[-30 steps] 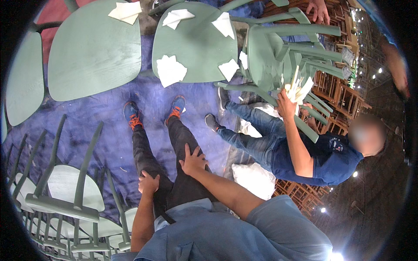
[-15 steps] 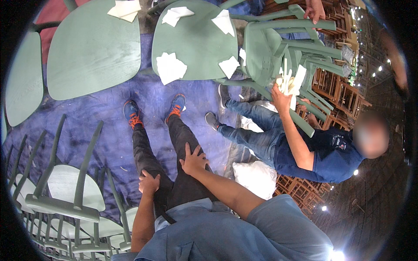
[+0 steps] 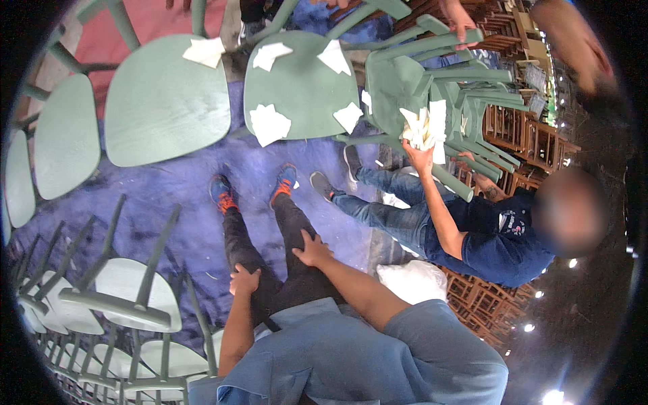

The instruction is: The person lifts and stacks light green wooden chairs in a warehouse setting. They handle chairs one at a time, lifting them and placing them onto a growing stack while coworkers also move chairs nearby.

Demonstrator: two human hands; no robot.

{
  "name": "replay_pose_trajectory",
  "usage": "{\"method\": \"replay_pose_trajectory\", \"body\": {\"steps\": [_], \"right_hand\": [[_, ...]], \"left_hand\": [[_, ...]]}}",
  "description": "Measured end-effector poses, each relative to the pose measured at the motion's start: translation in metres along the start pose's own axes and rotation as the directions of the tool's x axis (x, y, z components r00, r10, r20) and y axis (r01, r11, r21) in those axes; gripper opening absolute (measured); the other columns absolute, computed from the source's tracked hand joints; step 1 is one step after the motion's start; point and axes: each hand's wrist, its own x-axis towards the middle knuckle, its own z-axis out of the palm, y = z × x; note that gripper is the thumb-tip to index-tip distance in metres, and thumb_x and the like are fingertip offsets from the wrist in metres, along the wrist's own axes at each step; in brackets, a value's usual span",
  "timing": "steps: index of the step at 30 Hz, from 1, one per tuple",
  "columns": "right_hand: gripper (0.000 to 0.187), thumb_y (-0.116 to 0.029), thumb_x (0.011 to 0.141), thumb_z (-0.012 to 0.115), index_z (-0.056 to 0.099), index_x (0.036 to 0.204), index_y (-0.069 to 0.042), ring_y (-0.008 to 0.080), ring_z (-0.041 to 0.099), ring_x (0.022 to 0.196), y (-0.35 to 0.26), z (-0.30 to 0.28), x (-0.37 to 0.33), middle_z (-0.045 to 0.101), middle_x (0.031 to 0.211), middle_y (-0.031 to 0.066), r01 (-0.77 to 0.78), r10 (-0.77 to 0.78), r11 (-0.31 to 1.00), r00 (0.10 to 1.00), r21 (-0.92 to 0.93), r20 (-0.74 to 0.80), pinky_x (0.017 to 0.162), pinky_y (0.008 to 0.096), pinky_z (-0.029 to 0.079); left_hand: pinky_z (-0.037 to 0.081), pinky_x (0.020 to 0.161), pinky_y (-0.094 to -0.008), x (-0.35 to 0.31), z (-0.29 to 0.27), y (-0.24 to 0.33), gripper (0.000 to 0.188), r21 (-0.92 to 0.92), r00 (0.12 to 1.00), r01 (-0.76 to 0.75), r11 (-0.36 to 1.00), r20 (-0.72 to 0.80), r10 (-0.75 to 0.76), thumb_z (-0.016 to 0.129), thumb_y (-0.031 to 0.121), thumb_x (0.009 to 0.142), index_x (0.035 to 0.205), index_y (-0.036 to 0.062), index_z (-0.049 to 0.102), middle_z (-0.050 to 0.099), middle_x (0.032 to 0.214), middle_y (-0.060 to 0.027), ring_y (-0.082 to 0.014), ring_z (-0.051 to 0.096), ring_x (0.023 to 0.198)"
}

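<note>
My left hand [image 3: 244,279] rests on my left thigh, its fingers loosely apart. On the other thigh lies my right hand [image 3: 312,249], fingers spread, holding nothing. Ahead of my feet stands a green chair seat [image 3: 300,88] with several white folded sheets near its rim, among them a larger layered one [image 3: 270,125]. Left of it is another green seat [image 3: 169,101], with a white sheet [image 3: 204,52] at its far right corner. Neither hand touches the chairs or the sheets.
A co-worker in dark blue [image 3: 503,236] stands at right, gripping a bundle of whitish strips [image 3: 424,128] by stacked green chairs [image 3: 395,84]. Another person's hand [image 3: 460,25] touches a chair leg. More green chairs [image 3: 138,287] crowd the lower left. A white bag [image 3: 413,280] lies right.
My view has shifted, showing more chairs at far left. My hands stay on my thighs. The co-worker's bundle of strips has moved slightly left and turned.
</note>
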Motion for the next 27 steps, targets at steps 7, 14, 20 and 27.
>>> {"method": "replay_pose_trajectory", "body": {"steps": [7,14,20,27], "right_hand": [[0.065,-0.052,0.097,0.062,0.051,0.150,-0.015,0.0356,0.062,0.126,0.083,0.036,-0.008,0.066,0.133,0.0241,0.232,-0.140,0.769,0.970,0.596,-0.198,0.107,0.0423,0.048],[0.041,-0.042,0.101,0.064,0.066,0.130,-0.013,0.0181,0.065,0.096,0.149,0.097,-0.044,0.071,0.107,0.0091,0.273,-0.094,0.591,0.958,0.759,-0.271,0.086,0.0350,0.053],[0.038,-0.043,0.100,0.063,0.068,0.120,-0.010,0.0206,0.064,0.081,0.161,0.135,-0.009,0.071,0.095,0.0059,0.240,-0.097,0.575,0.969,0.782,-0.226,0.073,0.0384,0.052],[0.049,-0.048,0.098,0.061,0.068,0.127,-0.008,0.0319,0.066,0.121,0.099,0.120,-0.015,0.070,0.130,0.0157,0.433,-0.262,0.535,0.901,0.725,-0.345,0.102,0.0413,0.050]], "left_hand": [[0.051,0.099,-0.0440,0.041,-0.019,-0.079,0.066,-0.426,0.898,-0.406,0.808,-0.349,0.267,0.065,0.049,0.095,0.141,0.0020,0.055,0.068,0.126,-0.0267,-0.0344,0.067,0.116],[0.051,0.059,-0.0365,0.047,-0.048,-0.191,0.039,-0.639,0.897,-0.422,0.643,-0.396,0.195,0.064,0.038,0.099,0.118,0.0041,0.062,0.067,0.084,-0.0073,-0.0198,0.065,0.066],[0.048,0.048,-0.0361,-0.014,-0.027,-0.228,0.026,-0.760,0.919,-0.377,0.530,-0.377,0.113,0.060,0.035,0.103,0.113,0.0119,0.061,0.065,0.082,-0.0023,-0.0161,0.063,0.061],[0.048,0.050,-0.0302,-0.111,-0.012,-0.277,0.031,-0.791,0.792,-0.546,0.275,-0.595,-0.140,0.059,0.033,0.102,0.121,0.0081,0.060,0.069,0.098,-0.0078,-0.0208,0.069,0.076]]}}
